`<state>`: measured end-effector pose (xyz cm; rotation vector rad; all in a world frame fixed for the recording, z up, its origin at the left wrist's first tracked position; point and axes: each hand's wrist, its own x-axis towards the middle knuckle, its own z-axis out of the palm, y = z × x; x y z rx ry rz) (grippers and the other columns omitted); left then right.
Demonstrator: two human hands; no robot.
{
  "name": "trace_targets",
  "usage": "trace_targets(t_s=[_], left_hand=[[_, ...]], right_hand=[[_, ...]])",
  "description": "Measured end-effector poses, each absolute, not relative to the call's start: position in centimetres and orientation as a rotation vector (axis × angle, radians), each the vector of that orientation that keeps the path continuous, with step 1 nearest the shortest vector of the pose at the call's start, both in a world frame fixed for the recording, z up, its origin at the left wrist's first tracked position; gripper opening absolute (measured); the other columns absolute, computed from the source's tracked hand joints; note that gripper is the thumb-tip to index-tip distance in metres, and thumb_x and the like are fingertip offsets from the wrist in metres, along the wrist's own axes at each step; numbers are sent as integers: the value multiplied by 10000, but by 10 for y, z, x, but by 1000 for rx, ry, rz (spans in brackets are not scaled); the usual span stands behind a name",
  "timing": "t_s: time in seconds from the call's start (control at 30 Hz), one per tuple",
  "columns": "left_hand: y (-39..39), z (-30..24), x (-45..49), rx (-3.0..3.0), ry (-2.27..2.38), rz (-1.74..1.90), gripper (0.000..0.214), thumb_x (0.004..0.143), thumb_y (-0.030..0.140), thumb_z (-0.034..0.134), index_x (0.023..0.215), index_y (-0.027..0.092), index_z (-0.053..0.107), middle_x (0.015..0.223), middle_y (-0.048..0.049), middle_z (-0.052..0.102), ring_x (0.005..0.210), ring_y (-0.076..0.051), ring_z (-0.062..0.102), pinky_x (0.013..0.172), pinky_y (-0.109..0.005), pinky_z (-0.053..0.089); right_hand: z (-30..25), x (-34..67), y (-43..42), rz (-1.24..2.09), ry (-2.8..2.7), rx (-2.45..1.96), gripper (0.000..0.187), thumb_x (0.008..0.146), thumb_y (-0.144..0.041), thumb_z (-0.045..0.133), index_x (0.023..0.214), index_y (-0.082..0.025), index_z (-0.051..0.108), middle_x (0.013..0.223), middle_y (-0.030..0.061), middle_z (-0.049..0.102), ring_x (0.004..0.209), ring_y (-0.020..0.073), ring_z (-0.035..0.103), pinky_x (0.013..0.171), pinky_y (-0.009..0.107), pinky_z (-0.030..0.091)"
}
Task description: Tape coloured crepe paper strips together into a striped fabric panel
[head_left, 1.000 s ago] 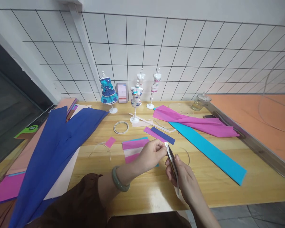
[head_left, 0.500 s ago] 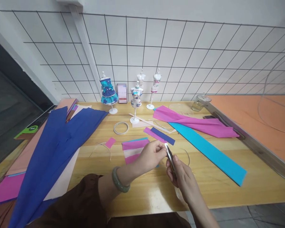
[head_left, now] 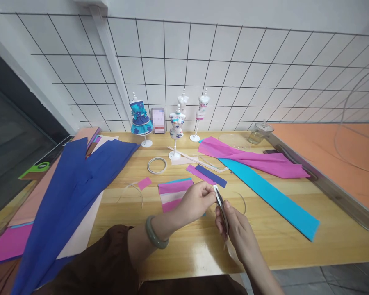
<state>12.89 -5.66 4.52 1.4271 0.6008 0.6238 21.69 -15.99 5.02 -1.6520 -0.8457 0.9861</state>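
My right hand (head_left: 237, 223) is closed round a slim dark tool, which looks like a pair of scissors (head_left: 222, 208), pointing up and away from me. Fingertips of my left hand (head_left: 198, 201) pinch a small white strip (head_left: 215, 189) at the tool's tip. Below my right fingers hangs a thin, pale translucent strip (head_left: 230, 250). Under my left hand lies a layered piece of pink, white and blue crepe paper (head_left: 174, 196), partly hidden. Just beyond my fingers rest a dark blue paper strip (head_left: 213, 177) and a pink one (head_left: 196, 172).
Small dress forms (head_left: 176, 125) stand at the back, one in a blue dress (head_left: 140, 119), near a phone (head_left: 158, 121). A tape roll (head_left: 148, 167) lies mid-table. Blue crepe paper (head_left: 67, 184) covers the left; pink (head_left: 249, 157) and turquoise sheets (head_left: 273, 196) lie right, below a glass jar (head_left: 260, 133).
Both hands stay in nearly the same place. The dark tool in my right hand has turned slightly, and the pale strip beneath it has shifted a little.
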Motion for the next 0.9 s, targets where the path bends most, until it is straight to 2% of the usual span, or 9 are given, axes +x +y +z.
trace_targets(t_s=[0.57,0.77,0.9], left_hand=[[-56,45,128,1426,619,628,82,772,227,497,736,154,509,689,-1,577,660,-120,552,649,-245,429],[-58,53,129,1319,545,611,67,772,204,511,736,149,497,724,-26,610,739,-146,603,761,-297,466],[-58,60,129,1232,492,597,104,766,217,532,706,149,481,716,-39,623,774,-160,616,817,-318,464]], right_hand=[[49,218,-161,958,-856,-1675,520,813,-650,333,623,-192,489,437,-34,419,407,112,394,430,232,312],[51,218,-161,944,-871,-1705,495,846,-586,351,554,-198,446,445,-26,411,418,114,398,440,235,301],[51,217,-162,932,-877,-1705,524,866,-578,302,522,-199,414,441,-29,389,413,107,384,440,234,288]])
